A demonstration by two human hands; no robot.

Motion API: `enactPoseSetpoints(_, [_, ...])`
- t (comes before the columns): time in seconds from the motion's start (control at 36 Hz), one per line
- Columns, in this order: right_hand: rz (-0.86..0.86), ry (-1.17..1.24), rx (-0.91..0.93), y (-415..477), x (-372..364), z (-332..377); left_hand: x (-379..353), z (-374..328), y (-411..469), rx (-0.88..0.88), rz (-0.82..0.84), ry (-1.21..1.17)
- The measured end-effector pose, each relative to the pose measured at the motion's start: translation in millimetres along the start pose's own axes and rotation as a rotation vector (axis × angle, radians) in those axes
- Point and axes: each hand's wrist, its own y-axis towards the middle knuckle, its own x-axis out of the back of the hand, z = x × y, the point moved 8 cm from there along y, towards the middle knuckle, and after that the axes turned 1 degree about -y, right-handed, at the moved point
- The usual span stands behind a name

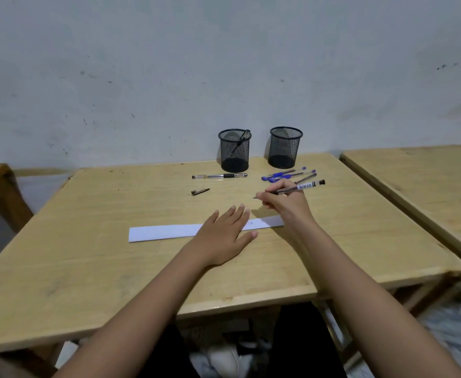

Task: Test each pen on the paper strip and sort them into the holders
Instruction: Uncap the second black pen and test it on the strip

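Left hand (225, 236) lies flat, fingers straight and spread, palm pressing down on the white paper strip (166, 232) in the centre of the frame, covering its right-middle part; a small ink mark shows on the strip just right of the fingers. Right hand (283, 203) pinches a clear-barrel pen (296, 188) with fingers curled round it, tip pointing left and lifted above the wooden table (87, 255), cap end up-right. Two black mesh holders stand at the table's far edge by the wall: left holder (234, 151) has one dark pen leaning inside, right holder (285, 148) contents can't tell. Black-grip pen (219, 176) lies in front of the left holder, loose cap (200, 191) below it. Cluster of blue pens (288, 175) lies in front of the right holder, just above the right hand
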Motion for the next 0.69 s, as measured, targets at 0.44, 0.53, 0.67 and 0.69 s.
enactPoseSetpoints(0.44, [0.024,-0.332,-0.093,10,-10,-26,-2,4,0,0.026,-0.036,-0.035])
enactPoseSetpoints(0.53, [0.015,-0.304,-0.088,11,-9,-26,-3,4,1,0.030,-0.041,-0.029])
enactPoseSetpoints(0.67, [0.001,-0.341,-0.076,14,-9,-26,-4,4,2,0.030,-0.044,-0.025])
enactPoseSetpoints(0.69, [0.000,-0.334,-0.072,13,-9,-26,-4,4,2,0.030,-0.044,-0.021])
